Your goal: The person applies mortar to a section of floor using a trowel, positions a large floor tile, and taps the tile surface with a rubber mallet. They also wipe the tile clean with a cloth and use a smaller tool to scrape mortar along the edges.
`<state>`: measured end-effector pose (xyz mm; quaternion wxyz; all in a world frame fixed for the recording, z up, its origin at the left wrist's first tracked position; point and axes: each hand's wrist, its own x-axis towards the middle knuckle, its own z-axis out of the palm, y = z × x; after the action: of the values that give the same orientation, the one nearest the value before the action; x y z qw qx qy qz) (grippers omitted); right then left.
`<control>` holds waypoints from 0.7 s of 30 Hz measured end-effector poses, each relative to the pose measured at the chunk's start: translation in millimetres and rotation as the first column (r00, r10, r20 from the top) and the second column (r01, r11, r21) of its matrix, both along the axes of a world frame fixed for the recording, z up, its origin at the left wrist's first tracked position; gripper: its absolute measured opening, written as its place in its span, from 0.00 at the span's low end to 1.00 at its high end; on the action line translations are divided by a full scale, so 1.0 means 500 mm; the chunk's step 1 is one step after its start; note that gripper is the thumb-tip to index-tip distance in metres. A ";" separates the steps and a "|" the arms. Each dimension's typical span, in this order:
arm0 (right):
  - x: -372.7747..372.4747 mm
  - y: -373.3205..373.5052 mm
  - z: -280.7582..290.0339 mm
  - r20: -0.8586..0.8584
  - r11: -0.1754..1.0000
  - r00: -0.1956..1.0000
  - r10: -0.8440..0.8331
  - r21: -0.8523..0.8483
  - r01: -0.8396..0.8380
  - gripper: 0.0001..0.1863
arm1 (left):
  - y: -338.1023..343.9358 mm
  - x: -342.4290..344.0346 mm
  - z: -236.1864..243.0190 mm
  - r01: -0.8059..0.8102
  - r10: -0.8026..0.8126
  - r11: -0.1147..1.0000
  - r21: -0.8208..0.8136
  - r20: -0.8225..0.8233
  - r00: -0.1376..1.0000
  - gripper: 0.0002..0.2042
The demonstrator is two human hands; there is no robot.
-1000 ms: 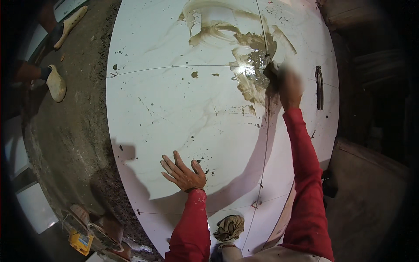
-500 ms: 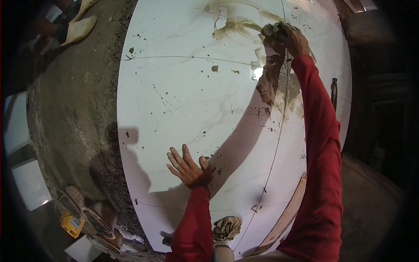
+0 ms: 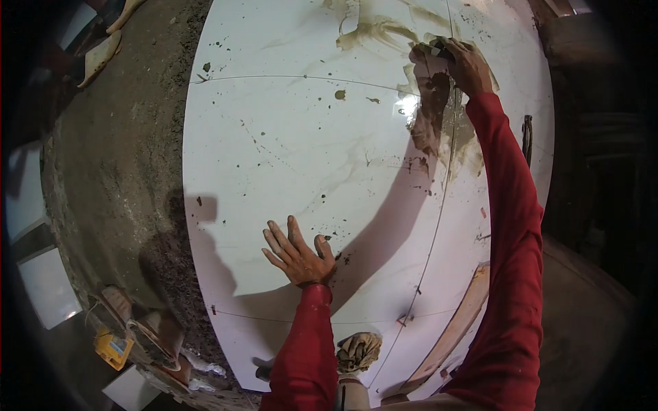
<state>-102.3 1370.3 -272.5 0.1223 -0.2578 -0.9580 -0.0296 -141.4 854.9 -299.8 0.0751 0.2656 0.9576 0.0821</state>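
My right hand (image 3: 469, 68) is closed on a dark, dirty rag (image 3: 435, 49) at the far part of the white marble-patterned tiled floor (image 3: 288, 137), over a smear of grey-brown grout (image 3: 456, 137) along a tile joint. My left hand (image 3: 295, 253) rests palm down on the tiles nearer me, fingers spread. A crumpled brown cloth (image 3: 358, 353) is beside my left forearm at the bottom. A narrow dark tool (image 3: 527, 140) lies on the tiles right of my right arm.
Another person's sandalled foot (image 3: 99, 58) is on the rough grey floor (image 3: 116, 171) at upper left. A yellow object (image 3: 113, 346) and loose white tiles (image 3: 48, 288) lie lower left. A wooden strip (image 3: 452, 322) is beside my right arm. Dark clutter (image 3: 603, 137) borders the right.
My right hand has moved forward along the joint with the rag, reaching farther up the tiles, then shifted little. My left hand stays spread on the tiles. The view has shifted slightly.
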 end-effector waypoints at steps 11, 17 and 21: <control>0.338 -0.050 -0.039 0.126 0.717 0.707 -0.696 0.153 0.680 0.34 | 0.003 0.001 0.004 0.005 -0.004 1.000 0.029 -0.029 1.000 0.33; 0.204 -0.263 -0.085 0.085 0.712 0.707 -0.702 0.122 0.692 0.36 | 0.003 0.003 0.002 0.017 -0.015 1.000 0.024 -0.056 0.998 0.33; 0.137 -0.236 -0.032 0.094 0.764 0.838 -0.538 -0.366 0.531 0.35 | -0.009 -0.004 0.002 0.005 -0.005 1.000 -0.002 -0.064 0.998 0.33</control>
<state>-34.1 1252.3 -288.2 0.0650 -0.5385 -0.8309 0.1238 -143.3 850.3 -298.6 0.0450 0.2703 0.9590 0.0728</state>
